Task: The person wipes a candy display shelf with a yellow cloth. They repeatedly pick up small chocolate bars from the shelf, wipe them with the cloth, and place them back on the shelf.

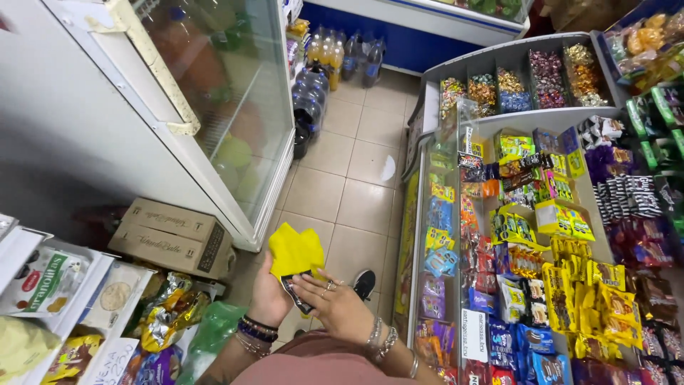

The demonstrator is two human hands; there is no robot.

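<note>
Head view, left hand [267, 296] grip closed on yellow cloth [294, 251], right hand [335, 303] touching it

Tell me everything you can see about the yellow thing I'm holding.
The yellow cloth is bright, plain and soft-looking, like a thin cleaning cloth. It is crumpled and folded, its corners sticking up unevenly. The left hand grips it from below, above the tiled floor of the shop aisle. The right hand touches its lower edge, where a small dark packet shows between the fingers. Whether it is damp cannot be told.
</note>
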